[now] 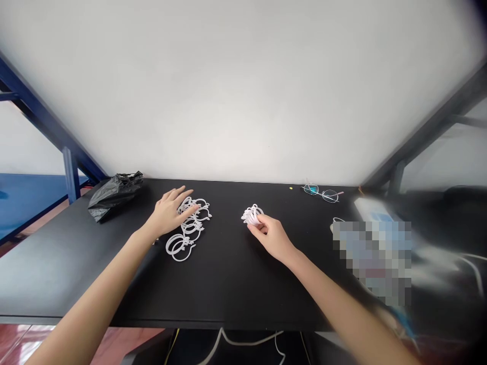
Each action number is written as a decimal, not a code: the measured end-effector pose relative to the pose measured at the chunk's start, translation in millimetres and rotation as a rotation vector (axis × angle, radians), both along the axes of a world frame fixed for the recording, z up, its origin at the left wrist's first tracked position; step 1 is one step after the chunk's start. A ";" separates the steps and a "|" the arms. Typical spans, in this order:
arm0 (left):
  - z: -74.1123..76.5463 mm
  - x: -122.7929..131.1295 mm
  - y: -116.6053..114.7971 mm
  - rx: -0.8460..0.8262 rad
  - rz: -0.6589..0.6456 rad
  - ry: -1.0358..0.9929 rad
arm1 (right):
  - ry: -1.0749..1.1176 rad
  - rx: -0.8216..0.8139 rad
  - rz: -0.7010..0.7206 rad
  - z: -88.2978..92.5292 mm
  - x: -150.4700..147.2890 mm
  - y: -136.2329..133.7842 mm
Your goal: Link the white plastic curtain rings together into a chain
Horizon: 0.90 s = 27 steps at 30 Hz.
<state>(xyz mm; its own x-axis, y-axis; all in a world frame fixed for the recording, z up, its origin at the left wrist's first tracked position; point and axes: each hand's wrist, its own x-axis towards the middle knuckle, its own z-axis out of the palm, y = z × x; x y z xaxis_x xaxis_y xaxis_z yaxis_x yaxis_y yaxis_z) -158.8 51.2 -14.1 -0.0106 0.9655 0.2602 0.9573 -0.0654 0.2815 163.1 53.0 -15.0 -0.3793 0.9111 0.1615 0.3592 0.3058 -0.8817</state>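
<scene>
Head view: we look down on a black table [224,286], with both our hands over it.
Right hand [273,237]: our grip is narrow, holding a bunch of white rings [251,214] between thumb and fingers, near the table's middle.
Left hand [167,211]: our grip is wide, fingers spread over a pile of white rings [190,222]; we cannot tell whether it touches them.
Far edge: we see a black bag [117,194] at left and glasses [330,196] at right.
</scene>
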 end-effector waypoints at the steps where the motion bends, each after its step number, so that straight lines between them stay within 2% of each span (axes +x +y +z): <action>1: -5.2 0.1 2.2 -0.035 -0.028 0.013 | -0.010 0.022 0.003 0.0 -0.7 -0.6; 5: -13.3 24.5 9.1 -0.052 -0.137 -0.027 | -0.026 0.079 -0.001 -1.0 0.1 2.4; 12: -14.7 99.8 27.0 0.018 -0.262 -0.105 | -0.168 0.209 -0.012 -3.4 6.2 8.2; 15: -11.7 131.5 35.3 0.028 -0.296 -0.142 | -0.289 0.235 -0.055 -0.7 10.5 9.9; 18: -0.9 144.4 33.7 0.042 -0.304 -0.188 | -0.322 0.198 -0.101 4.6 13.9 10.4; 20: 7.6 133.9 23.0 0.059 -0.288 -0.211 | -0.289 0.162 -0.113 8.3 14.7 9.3; 23: 10.9 89.2 -8.5 0.086 -0.215 -0.174 | -0.239 0.169 -0.134 11.5 13.9 6.5; 25: 2.6 49.5 -34.9 0.097 -0.053 -0.042 | -0.212 0.198 -0.145 11.6 12.8 5.2; 27: -12.2 13.3 -58.3 0.024 0.197 0.045 | -0.187 0.223 -0.154 10.4 11.4 4.9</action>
